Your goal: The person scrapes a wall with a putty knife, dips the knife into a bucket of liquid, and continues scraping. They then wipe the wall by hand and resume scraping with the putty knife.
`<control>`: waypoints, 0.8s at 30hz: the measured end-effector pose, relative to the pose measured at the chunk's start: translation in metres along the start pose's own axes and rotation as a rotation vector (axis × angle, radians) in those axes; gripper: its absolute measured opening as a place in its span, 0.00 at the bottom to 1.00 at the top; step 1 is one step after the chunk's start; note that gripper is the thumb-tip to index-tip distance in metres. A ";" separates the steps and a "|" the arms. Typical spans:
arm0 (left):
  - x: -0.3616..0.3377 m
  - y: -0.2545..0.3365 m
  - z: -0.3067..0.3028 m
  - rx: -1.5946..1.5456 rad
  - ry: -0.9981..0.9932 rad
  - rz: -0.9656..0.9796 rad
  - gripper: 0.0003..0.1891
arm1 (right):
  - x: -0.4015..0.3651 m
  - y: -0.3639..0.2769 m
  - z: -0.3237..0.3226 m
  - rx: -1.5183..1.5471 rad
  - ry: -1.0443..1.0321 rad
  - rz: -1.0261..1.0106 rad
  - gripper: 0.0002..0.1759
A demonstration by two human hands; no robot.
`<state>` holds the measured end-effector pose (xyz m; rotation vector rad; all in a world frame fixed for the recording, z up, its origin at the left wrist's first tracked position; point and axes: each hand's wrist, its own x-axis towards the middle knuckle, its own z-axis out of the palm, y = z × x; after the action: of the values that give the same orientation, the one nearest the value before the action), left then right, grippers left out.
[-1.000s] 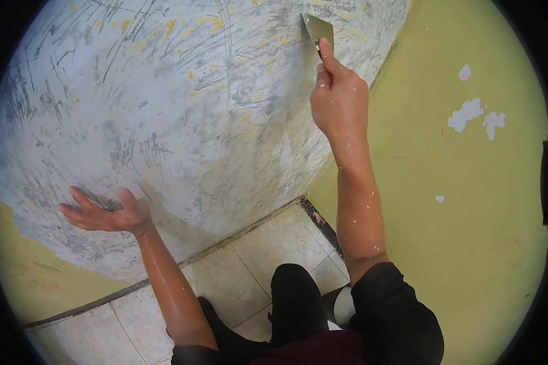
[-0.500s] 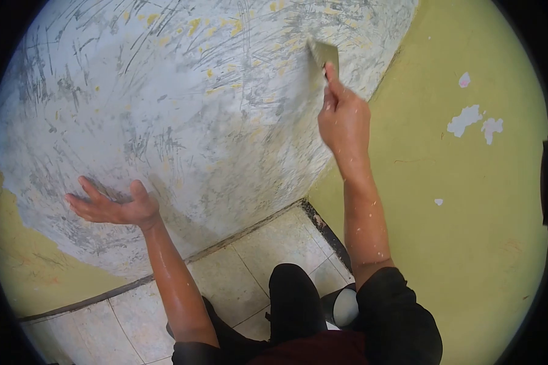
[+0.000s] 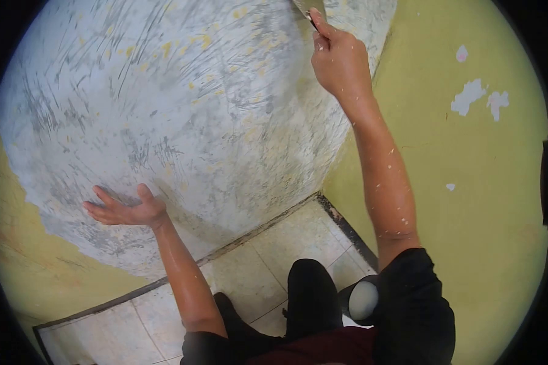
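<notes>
My right hand (image 3: 342, 64) is closed around the handle of a putty knife (image 3: 313, 8), index finger stretched along it. The knife's broad metal blade lies at the upper edge of the view, partly cut off, over the scraped wall. Lower left, my left hand (image 3: 128, 208) is held out with fingers spread and nothing in it, close in front of the same wall. That wall (image 3: 195, 121) is whitish, covered with grey scrape marks and small yellow paint patches. White flecks dot my right hand and forearm.
A green-yellow wall (image 3: 469, 243) with several chipped white spots meets the scraped wall at a corner on the right. Below lie pale floor tiles (image 3: 249, 267) with a dark skirting edge (image 3: 347, 234). A dark container with a rounded pale top (image 3: 363, 300) stands beside my knee.
My right hand has moved up with the putty knife, so the blade now reaches the top of the view. The view has shifted slightly; my left hand keeps its pose.
</notes>
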<state>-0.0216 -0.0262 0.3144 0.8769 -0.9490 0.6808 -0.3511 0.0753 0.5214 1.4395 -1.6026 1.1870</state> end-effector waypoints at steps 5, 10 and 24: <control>-0.001 0.001 -0.003 0.037 -0.015 -0.007 0.44 | -0.091 0.090 -0.022 0.020 -0.440 0.046 0.27; 0.001 -0.007 -0.009 0.081 -0.059 0.080 0.47 | -0.432 0.193 -0.124 -0.028 -0.926 0.626 0.30; -0.011 -0.010 -0.003 0.187 -0.083 0.141 0.52 | -0.855 0.218 -0.277 -0.336 -1.805 0.598 0.18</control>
<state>-0.0169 -0.0303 0.3005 1.0166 -1.0402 0.8697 -0.4471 0.6461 -0.1999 1.8362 -3.2471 -0.6703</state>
